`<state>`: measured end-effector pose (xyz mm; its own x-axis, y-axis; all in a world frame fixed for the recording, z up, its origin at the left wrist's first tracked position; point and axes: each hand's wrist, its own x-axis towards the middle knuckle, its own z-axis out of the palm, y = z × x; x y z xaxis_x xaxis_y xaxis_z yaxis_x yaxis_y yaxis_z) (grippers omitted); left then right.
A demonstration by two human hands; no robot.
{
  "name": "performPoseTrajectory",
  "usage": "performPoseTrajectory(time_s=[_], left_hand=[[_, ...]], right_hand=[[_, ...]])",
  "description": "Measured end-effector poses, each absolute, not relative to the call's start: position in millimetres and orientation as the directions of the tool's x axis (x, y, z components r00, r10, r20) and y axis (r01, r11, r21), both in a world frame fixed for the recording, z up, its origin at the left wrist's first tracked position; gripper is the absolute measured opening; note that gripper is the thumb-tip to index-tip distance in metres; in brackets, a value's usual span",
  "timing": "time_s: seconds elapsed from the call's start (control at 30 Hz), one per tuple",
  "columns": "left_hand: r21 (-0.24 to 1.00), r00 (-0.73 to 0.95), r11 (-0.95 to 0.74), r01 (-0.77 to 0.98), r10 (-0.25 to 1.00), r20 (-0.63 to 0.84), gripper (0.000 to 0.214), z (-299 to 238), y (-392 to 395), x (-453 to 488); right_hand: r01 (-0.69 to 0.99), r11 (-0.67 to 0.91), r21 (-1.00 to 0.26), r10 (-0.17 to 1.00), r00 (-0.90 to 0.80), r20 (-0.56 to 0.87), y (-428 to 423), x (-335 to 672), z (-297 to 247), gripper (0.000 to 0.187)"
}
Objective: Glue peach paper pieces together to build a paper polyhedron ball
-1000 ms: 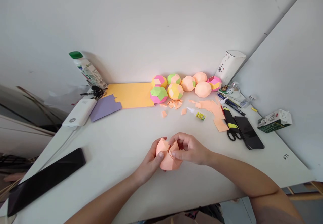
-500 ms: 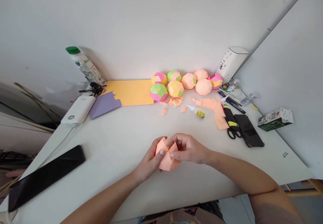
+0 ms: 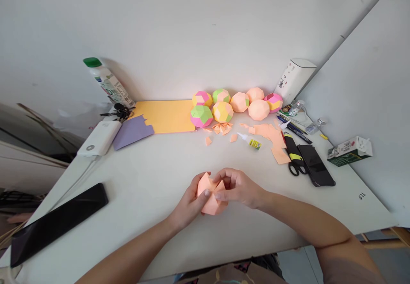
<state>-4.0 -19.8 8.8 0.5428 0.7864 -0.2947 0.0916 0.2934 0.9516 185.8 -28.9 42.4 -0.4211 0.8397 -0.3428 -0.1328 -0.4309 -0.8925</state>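
Here, the left hand (image 3: 190, 202) and right hand (image 3: 242, 188) grip 1 peach paper ball (image 3: 214, 206), its underside hidden

The faceted paper shape (image 3: 214, 206) is plain peach. One ball (image 3: 201, 117) mixes pink and green facets; its neighbour (image 3: 222, 112) mixes yellow, peach and green. The large sheet (image 3: 173, 115) is orange-yellow, the smaller sheet (image 3: 133, 134) purple, the tabletop (image 3: 153, 168) white.

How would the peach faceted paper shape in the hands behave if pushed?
The peach faceted paper shape looks thin-walled, so probably light. Its notched upper edge could bend easily. Flat facets may make it rock rather than roll.
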Motion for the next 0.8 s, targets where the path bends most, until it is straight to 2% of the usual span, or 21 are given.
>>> performPoseTrajectory(time_s=[0.27,0.43,0.57,0.7,0.8], left_hand=[[0.951,0.552,0.286,0.120,0.777,-0.303,0.070,9.5,-19.7,-5.3],[0.962,0.561,0.262,0.079,0.786,-0.260,0.063,8.7,-20.0,-3.9],[0.973,0.561,0.222,0.067,0.798,-0.221,0.067,6.1,-21.1,-4.2],[0.965,0.557,0.261,0.012,0.800,-0.223,0.075,4.1,-21.3,-6.4],[0.960,0.549,0.278,-0.016,0.805,-0.224,0.072,3.4,-19.8,-6.7]], right_hand=[[-0.120,-0.474,-0.872,0.812,-0.443,-0.380,-25.6,187.2,45.1,0.038],[-0.113,-0.458,-0.882,0.819,-0.439,-0.370,-26.9,186.4,44.5,0.035],[-0.104,-0.456,-0.884,0.831,-0.407,-0.380,-28.2,184.5,43.9,0.034],[-0.108,-0.475,-0.873,0.844,-0.337,-0.417,-28.5,183.4,45.2,0.036],[-0.147,-0.463,-0.874,0.867,-0.279,-0.412,-27.9,184.5,45.6,0.037]])
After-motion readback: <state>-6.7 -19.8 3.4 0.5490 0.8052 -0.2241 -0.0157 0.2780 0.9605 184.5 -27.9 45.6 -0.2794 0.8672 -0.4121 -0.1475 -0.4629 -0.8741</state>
